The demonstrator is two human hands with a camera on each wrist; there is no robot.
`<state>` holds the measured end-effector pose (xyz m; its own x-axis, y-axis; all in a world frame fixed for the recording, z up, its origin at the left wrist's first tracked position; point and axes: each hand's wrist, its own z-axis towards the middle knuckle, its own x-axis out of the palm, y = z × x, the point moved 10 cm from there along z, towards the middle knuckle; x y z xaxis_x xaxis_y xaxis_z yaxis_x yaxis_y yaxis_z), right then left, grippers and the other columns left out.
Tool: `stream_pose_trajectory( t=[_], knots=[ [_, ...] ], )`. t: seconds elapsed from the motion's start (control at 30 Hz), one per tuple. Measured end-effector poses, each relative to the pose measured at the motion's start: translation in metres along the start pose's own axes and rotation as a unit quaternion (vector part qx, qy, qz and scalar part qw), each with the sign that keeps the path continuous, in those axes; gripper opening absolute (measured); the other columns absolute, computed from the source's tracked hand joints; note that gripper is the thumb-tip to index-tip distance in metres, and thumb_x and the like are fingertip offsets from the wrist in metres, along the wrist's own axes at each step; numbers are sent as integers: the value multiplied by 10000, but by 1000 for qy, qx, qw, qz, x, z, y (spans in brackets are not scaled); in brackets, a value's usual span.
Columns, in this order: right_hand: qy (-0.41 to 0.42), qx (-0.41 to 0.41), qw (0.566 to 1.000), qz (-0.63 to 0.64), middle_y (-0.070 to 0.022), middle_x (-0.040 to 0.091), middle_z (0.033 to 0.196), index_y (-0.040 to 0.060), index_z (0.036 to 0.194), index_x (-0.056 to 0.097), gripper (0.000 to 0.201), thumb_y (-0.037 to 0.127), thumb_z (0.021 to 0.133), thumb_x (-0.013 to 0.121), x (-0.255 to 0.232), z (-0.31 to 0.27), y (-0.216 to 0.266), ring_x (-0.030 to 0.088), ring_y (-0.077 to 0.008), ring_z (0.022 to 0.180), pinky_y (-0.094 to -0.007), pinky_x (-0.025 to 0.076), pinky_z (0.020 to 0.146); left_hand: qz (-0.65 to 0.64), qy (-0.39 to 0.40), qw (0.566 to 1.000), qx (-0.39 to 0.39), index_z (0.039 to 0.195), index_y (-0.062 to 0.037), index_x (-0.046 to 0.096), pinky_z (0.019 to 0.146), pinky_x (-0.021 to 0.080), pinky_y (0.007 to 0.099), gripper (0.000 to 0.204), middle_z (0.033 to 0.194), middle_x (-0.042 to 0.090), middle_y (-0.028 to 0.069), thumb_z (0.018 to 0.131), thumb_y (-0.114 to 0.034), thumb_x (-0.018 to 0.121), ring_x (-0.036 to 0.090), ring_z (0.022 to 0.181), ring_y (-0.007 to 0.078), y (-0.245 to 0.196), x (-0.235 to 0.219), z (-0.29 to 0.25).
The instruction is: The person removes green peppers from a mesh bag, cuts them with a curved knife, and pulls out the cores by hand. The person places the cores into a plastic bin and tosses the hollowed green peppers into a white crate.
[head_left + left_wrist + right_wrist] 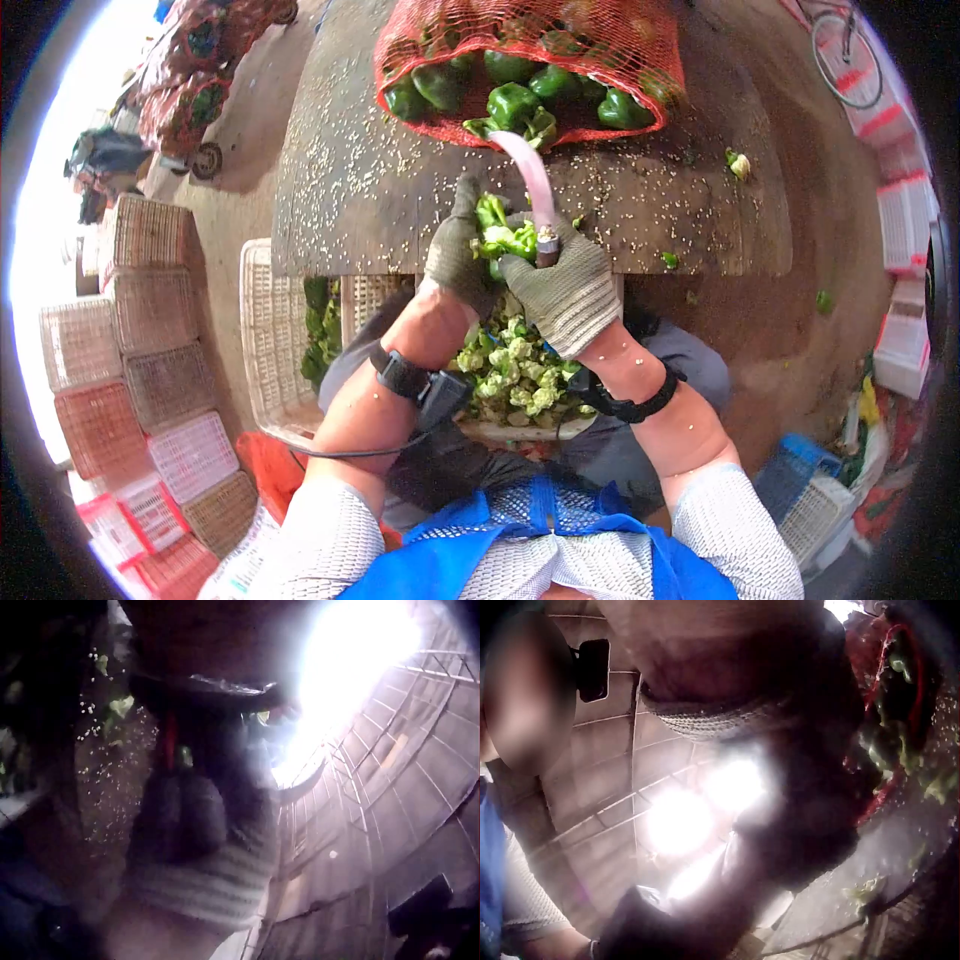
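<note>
In the head view, both hands wear grey-green knit gloves and meet at the table's near edge. My right hand (572, 283) grips a knife (530, 175) by its handle, the curved blade pointing away toward the bag. My left hand (460, 243) holds a cut green pepper (508, 240) against the right hand, its pale green inside showing. Below the hands, several pepper cores (520, 370) fill a container between the person's legs. Beyond the blade tip, whole green peppers (512, 105) lie at the mouth of a red mesh bag (530, 30). Both wrist views are dark and glare-washed.
White seeds litter the wooden table (350, 180), with a loose core (738, 165) at its right. A pale plastic crate (270, 350) stands at the left, near green peppers (320, 330). Stacked crates (150, 300) line the far left; a bicycle wheel (848, 60) shows at upper right.
</note>
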<state>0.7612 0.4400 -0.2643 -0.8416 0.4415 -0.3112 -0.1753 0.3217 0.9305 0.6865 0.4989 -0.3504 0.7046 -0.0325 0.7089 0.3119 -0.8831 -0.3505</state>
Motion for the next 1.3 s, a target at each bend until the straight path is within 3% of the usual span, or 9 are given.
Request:
stream_pose_trajectory(
  t=[0.27, 0.53, 0.67, 0.77, 0.87, 1.0, 1.17, 1.23, 1.3],
  knots=[
    [123, 127, 937, 301, -47, 677, 886, 31, 1153, 637, 326, 18, 828, 652, 8, -20, -25, 630, -96, 741, -228, 516, 611, -36, 191, 980, -44, 900, -98, 645, 455, 521, 283, 608, 770, 671, 47, 878, -692, 514, 634, 581, 158, -32, 14, -6],
    [166, 112, 898, 391, -151, 688, 1037, -6, 1239, 560, 442, 79, 828, 698, 13, -33, -7, 702, -206, 718, -260, 541, 482, 60, -39, 963, 260, 980, -89, 639, 519, 531, 252, 501, 821, 671, 47, 862, -575, 646, 626, 613, 160, -207, -146, -133],
    [186, 133, 915, 332, -96, 692, 907, 36, 1186, 604, 319, 57, 870, 643, 25, -41, -13, 610, -125, 569, -229, 483, 463, 603, -305, 705, 216, 1322, -44, 528, 853, 501, 261, 485, 1165, 640, 76, 884, -138, 715, 600, 1030, 130, -232, -182, -220],
    [192, 113, 944, 245, -29, 686, 880, 33, 1121, 663, 274, 71, 849, 660, 40, -49, -9, 604, -71, 717, -229, 501, 625, 646, -180, 656, 345, 1380, -47, 495, 923, 495, 278, 672, 1252, 615, 100, 775, -12, 785, 592, 1102, 149, -190, -160, -210],
    [188, 32, 971, 148, -18, 690, 905, 41, 1106, 677, 294, 86, 817, 707, 51, -47, -10, 607, -78, 807, -245, 514, 762, 562, 17, 781, 272, 1372, -57, 505, 893, 516, 306, 702, 1215, 629, 96, 748, -58, 826, 608, 1074, 172, -94, -41, -193],
    [145, 14, 984, 106, -49, 698, 895, 19, 1095, 664, 301, 95, 805, 701, 47, -40, -17, 619, -99, 797, -256, 519, 746, 765, 64, 543, 339, 1285, -54, 548, 847, 530, 362, 542, 1102, 657, 157, 810, -169, 783, 663, 995, 270, -50, 30, -157],
    [127, 1, 992, -8, -95, 686, 886, 26, 1140, 622, 407, 121, 762, 739, 36, -36, -30, 641, -178, 788, -327, 536, 763, 837, 80, 510, 181, 1159, -55, 580, 767, 545, 402, 379, 968, 681, 136, 844, -191, 742, 681, 910, 310, -23, 12, -104],
    [149, 20, 989, 4, -92, 681, 887, 18, 1139, 616, 422, 133, 757, 752, 33, -34, -40, 636, -177, 784, -329, 534, 762, 706, 169, 668, 164, 1156, -58, 580, 747, 543, 381, 348, 945, 680, 101, 865, -173, 732, 673, 872, 267, -8, -2, -84],
    [164, 49, 985, -19, -83, 674, 863, 11, 1119, 621, 417, 152, 754, 764, 27, -31, -40, 628, -176, 776, -319, 530, 749, 687, 207, 673, 180, 1145, -64, 579, 724, 521, 302, 301, 935, 657, 29, 897, -161, 720, 610, 839, 143, -3, -2, -84]
  ],
)
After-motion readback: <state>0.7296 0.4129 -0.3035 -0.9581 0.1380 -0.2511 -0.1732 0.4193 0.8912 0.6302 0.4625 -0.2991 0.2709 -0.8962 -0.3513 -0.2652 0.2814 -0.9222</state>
